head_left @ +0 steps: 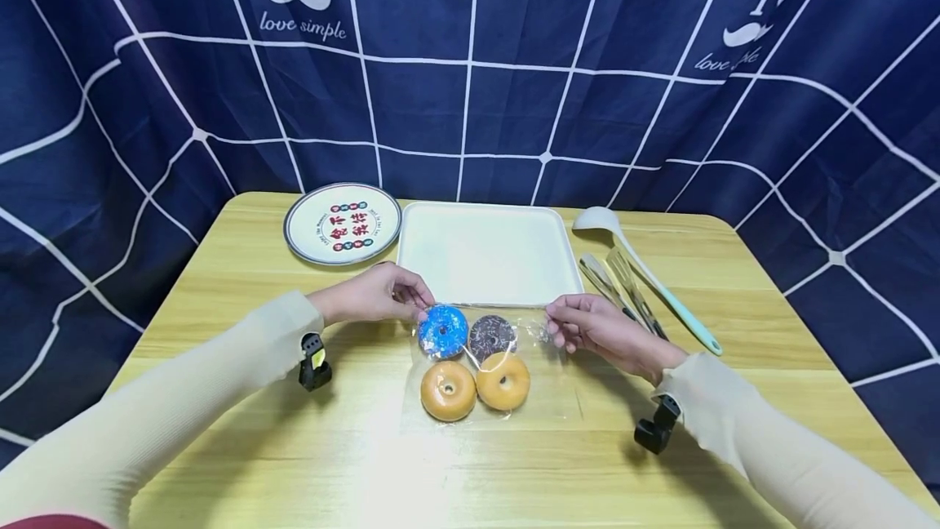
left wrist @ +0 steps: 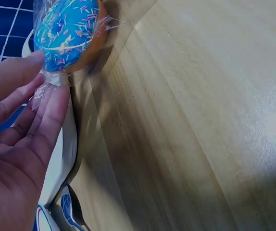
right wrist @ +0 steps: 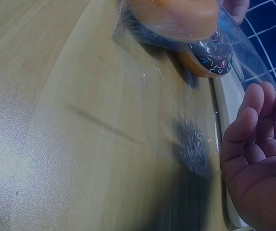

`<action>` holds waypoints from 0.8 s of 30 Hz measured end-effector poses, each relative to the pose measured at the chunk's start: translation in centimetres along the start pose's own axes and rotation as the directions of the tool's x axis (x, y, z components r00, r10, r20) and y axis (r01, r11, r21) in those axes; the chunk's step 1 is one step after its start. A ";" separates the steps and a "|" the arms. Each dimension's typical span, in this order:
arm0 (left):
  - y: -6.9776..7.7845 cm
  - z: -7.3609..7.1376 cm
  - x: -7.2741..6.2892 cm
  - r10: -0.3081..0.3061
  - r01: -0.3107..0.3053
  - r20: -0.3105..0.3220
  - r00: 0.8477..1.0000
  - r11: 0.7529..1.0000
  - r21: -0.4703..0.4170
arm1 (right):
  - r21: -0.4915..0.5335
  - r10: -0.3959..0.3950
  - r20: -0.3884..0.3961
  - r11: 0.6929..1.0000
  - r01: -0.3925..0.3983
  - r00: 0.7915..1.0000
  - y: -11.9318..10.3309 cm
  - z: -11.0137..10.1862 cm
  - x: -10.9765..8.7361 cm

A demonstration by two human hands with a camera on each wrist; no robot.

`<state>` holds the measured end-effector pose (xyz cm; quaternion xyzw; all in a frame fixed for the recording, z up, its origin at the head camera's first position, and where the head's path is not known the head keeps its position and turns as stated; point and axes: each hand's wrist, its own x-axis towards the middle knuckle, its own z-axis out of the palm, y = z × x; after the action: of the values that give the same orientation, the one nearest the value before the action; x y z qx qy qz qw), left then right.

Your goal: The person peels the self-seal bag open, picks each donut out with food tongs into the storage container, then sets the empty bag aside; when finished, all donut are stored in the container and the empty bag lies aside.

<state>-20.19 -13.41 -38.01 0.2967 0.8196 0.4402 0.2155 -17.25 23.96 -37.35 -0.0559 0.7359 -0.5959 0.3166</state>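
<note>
Near the middle of the table lies a clear plastic bag (head_left: 534,326) with several doughnuts inside. A blue sprinkled doughnut (head_left: 432,341) and a dark sprinkled doughnut (head_left: 490,348) are on the far side, with a plain doughnut (head_left: 439,408) and another plain doughnut (head_left: 519,386) nearer. My left hand (head_left: 370,294) pinches the bag's far left corner, beside the blue doughnut; crumpled film shows between thumb and fingers in the left wrist view. At the far right corner, my right hand (head_left: 605,331) pinches the film between thumb and forefinger, its other fingers curled.
A white rectangular tray (head_left: 485,251) stands just beyond the bag. Left of it is a round printed plate (head_left: 316,227). To the right lie a ladle (head_left: 598,220) with a pale green handle, a slotted turner (head_left: 626,272) and another metal utensil (head_left: 598,272). A dark checked cloth (head_left: 514,113) hangs behind.
</note>
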 end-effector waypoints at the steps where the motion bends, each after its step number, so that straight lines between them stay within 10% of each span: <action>1: 0.0 0.0 0.0 0.002 -0.002 0.003 1.000 1.000 0.009 | -0.003 0.000 0.000 1.000 0.000 1.000 0.0 0.0 0.0; 24: 0.6 0.8 0.1 0.121 -0.094 -0.064 0.991 0.943 0.319 | -0.006 -0.030 0.019 1.000 0.030 0.999 -0.1 -0.1 -0.3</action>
<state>-19.61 -12.60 -37.95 0.3532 0.8701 0.3266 0.1072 -17.05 24.12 -37.08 -0.0733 0.7338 -0.5978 0.3143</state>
